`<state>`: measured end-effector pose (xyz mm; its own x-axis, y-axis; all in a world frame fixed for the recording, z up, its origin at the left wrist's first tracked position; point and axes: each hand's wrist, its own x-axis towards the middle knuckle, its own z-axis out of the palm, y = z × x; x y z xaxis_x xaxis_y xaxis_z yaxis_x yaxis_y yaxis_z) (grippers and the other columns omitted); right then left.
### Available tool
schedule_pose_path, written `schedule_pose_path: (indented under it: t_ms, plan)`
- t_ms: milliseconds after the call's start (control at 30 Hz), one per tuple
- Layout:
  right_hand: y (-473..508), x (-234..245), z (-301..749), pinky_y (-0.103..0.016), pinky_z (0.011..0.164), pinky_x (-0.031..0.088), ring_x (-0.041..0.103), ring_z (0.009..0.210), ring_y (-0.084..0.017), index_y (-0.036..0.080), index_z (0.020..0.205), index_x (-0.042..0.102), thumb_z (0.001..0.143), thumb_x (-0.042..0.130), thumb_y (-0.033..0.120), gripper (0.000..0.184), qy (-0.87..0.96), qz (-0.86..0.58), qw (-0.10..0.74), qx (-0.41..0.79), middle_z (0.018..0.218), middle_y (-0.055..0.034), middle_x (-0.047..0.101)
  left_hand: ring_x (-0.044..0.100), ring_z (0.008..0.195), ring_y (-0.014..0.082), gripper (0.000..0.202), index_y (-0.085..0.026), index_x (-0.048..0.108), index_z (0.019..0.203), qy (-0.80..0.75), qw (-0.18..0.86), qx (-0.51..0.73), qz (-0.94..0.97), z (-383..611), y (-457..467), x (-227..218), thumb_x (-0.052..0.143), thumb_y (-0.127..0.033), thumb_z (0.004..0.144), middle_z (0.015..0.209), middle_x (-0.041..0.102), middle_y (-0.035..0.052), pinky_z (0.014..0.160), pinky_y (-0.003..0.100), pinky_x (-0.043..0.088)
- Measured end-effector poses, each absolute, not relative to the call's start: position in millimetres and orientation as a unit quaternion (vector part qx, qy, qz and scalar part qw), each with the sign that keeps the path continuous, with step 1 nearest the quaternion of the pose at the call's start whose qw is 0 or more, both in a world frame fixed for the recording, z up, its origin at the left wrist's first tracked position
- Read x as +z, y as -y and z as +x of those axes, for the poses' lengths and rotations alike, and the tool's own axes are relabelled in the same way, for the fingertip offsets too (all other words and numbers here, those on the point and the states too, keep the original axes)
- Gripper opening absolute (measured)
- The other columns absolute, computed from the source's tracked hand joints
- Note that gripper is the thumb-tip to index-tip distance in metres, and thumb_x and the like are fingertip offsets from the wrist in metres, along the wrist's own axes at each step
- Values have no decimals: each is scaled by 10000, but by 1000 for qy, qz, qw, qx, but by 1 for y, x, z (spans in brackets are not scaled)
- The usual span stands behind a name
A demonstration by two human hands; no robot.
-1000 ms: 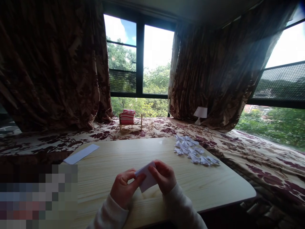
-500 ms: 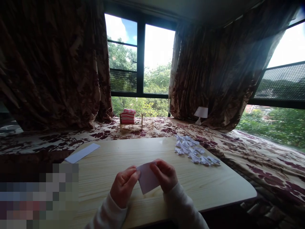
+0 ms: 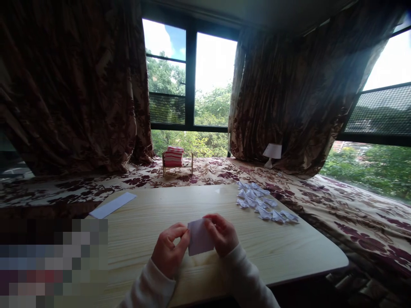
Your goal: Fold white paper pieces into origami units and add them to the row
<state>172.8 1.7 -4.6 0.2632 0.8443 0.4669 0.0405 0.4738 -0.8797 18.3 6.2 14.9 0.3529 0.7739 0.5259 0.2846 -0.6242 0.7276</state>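
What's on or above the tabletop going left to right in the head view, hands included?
White paper strip → left hand → held paper → right hand → cluster of folded paper pieces

Your left hand (image 3: 170,247) and right hand (image 3: 222,236) flank a paper (image 3: 201,239) above the table's (image 3: 144,222) near half. A paper strip (image 3: 113,205) lies at the table's far left; folded papers (image 3: 253,199) cluster at its far right. Behind the table's middle, a rack (image 3: 188,166) bears stacked cloths (image 3: 174,157), the window (image 3: 212,85) beyond; behind its far right corner stands a lamp (image 3: 272,151).
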Motion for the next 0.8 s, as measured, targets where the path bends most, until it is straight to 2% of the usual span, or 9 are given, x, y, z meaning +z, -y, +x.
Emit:
schedule_pose_path:
  t_ms: [67,133,267,400,633,800]
  plan:
    - [1,-1,173,-299,700,451,562,795,-195,193,855,676,696,628,240,173,586,-413,654,242,836,-46,637,473,583,134,316,-164,503,506,-351,235,446,789,19,-6,12,450,-227,812,584,473,9,564,244,368]
    - [3,2,172,-338,779,433,548,850,-210,211,904,677,704,611,184,213,667,-403,602,173,858,-54,643,474,583,136,310,-165,514,492,-355,206,432,803,21,-5,9,464,-207,795,580,487,16,560,246,360]
    - [3,3,170,-336,708,442,548,742,-192,218,794,690,738,599,158,122,752,-380,530,95,731,-42,644,492,601,145,293,-162,536,499,-359,172,410,821,22,-4,4,461,-180,782,592,523,36,571,251,367]
    - [0,-1,168,-323,653,447,547,674,-177,209,715,671,755,591,167,98,759,-366,528,102,678,-33,632,496,592,144,287,-164,522,500,-364,157,403,825,22,-4,3,450,-158,777,579,520,35,557,248,363]
    - [-2,-4,168,-317,635,444,546,681,-184,197,708,641,786,552,178,119,767,-357,520,115,677,-40,622,490,565,135,298,-167,479,473,-372,153,413,817,22,-3,0,451,-145,769,557,506,25,532,240,352]
    - [-4,-6,166,-313,621,435,527,666,-188,202,644,593,789,540,198,155,729,-390,556,85,638,-33,596,491,562,132,302,-169,493,483,-374,165,428,806,24,-3,1,453,-166,782,557,512,23,532,238,365]
